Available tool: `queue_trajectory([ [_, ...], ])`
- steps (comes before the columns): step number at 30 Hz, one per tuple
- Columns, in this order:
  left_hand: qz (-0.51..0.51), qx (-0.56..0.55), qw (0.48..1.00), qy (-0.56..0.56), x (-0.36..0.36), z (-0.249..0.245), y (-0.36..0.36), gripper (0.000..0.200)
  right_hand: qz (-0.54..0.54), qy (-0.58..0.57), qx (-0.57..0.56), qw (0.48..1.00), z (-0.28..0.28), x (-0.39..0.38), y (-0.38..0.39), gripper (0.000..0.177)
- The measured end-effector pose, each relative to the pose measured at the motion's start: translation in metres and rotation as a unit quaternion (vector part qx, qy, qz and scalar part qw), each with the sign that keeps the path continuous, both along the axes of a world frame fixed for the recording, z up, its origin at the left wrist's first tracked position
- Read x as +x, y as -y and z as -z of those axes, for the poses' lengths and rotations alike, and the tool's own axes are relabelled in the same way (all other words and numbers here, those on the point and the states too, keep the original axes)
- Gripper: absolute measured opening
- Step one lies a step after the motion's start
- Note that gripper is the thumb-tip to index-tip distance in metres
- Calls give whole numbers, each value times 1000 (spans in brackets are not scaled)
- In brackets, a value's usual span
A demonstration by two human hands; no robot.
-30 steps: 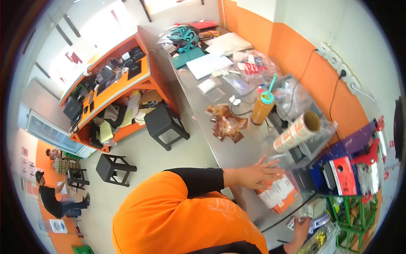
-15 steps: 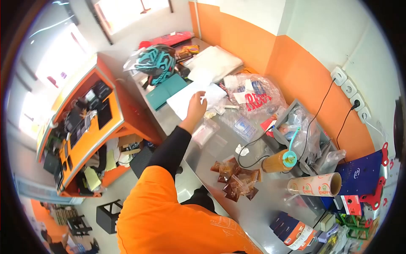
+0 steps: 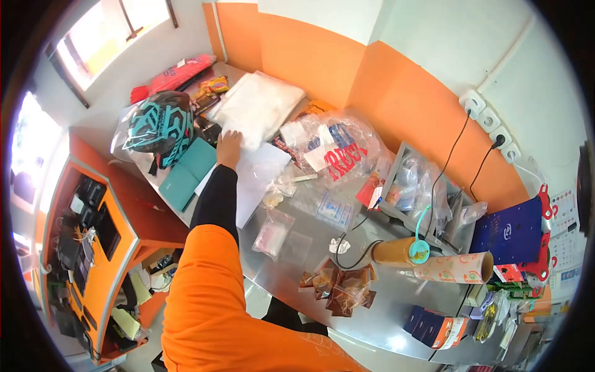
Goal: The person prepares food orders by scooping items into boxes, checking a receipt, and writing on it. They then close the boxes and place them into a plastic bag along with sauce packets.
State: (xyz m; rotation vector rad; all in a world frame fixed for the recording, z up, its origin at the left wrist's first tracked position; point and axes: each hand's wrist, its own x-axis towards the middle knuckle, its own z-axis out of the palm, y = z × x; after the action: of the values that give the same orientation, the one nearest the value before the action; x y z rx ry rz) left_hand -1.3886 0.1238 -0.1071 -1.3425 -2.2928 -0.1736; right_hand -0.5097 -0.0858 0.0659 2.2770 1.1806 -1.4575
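My left hand (image 3: pixel 229 149) reaches far across the metal table, palm down, fingers stretched out with nothing seen in them. It overlaps the far edge of the white paper sheets (image 3: pixel 261 170). Just left of it lies a teal folder (image 3: pixel 191 166). Beyond the fingertips is a folded white cloth-like stack (image 3: pixel 260 105). A helmet (image 3: pixel 162 127) with teal and black pattern, in clear plastic, stands past the folder. My right hand is out of the picture.
Nearer me on the table (image 3: pixel 387 310) lie brown sauce packets (image 3: pixel 341 286), a bottle with a turquoise lid (image 3: pixel 396 251) and a cardboard roll (image 3: pixel 455 268). A grey crate (image 3: pixel 396 177) holds plastic bags. Cables hang from wall sockets (image 3: pixel 488 118). An orange counter (image 3: pixel 124 242) stands left.
My left hand has moved farther over the papers toward the folder and white stack, and its fingers have straightened. The view has swung, shifting the table's far end left.
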Motion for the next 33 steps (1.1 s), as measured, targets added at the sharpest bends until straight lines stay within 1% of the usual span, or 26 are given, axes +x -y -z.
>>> queue_trajectory([
  [1,0,-30,998,56,3,-23,1,22,5,3,-4,1000,-1,-2,3,47],
  [2,-3,-60,992,111,1,-36,2,17,10,5,-7,1000,-1,-5,5,47],
  [3,40,25,997,56,-8,-34,2,15,11,5,-10,1000,-1,-9,6,47],
  [5,39,15,994,102,-23,-43,1,12,14,0,-14,1000,0,-14,8,47],
  [9,71,-21,970,233,-53,-75,0,18,16,-14,-15,1000,3,-25,8,46],
  [12,99,119,960,232,-83,-105,-4,21,15,-27,-14,999,3,-32,10,46],
  [13,53,247,898,360,-89,-121,0,23,14,-34,-16,999,4,-34,12,46],
  [14,39,262,920,289,-87,-134,-6,24,12,-39,-15,999,5,-36,11,46],
  [16,6,290,946,143,-87,-157,-15,26,7,-49,-17,999,5,-37,12,45],
  [17,8,290,937,193,-77,-185,-10,26,3,-56,-20,998,4,-38,14,45],
  [19,12,297,909,292,-44,-267,2,27,-8,-71,-30,997,2,-35,16,45],
  [21,106,335,922,161,-15,-309,11,30,-27,-100,-57,993,-7,-21,20,45],
  [22,153,346,921,91,1,-329,19,31,-45,-136,-93,985,-13,-4,22,45],
  [23,142,301,939,84,18,-349,31,32,-66,-175,-109,976,-29,-5,18,45],
  [24,131,258,954,78,39,-366,45,32,-85,-215,-80,970,-43,-10,13,45],
  [25,118,215,967,71,65,-385,61,33,-105,-253,16,962,-78,-58,-3,44],
  [26,113,181,957,197,109,-414,86,33,-129,-283,112,944,-113,-106,-19,44],
  [27,105,144,930,320,151,-432,109,34,-166,-337,177,910,-118,-127,-31,39],
  [28,141,145,922,330,166,-423,121,33,-203,-388,236,867,-114,-146,-41,35],
  [30,210,90,829,510,235,-447,171,27,-247,-502,269,784,-101,-195,-61,45],
  [31,247,66,809,529,260,-448,190,27,-252,-538,243,767,-95,-222,-69,51],
  [32,258,73,777,569,293,-455,214,28,-258,-571,212,750,-85,-246,-76,57],
  [33,263,108,738,612,309,-430,227,30,-217,-644,67,730,-62,-265,-83,71],
])
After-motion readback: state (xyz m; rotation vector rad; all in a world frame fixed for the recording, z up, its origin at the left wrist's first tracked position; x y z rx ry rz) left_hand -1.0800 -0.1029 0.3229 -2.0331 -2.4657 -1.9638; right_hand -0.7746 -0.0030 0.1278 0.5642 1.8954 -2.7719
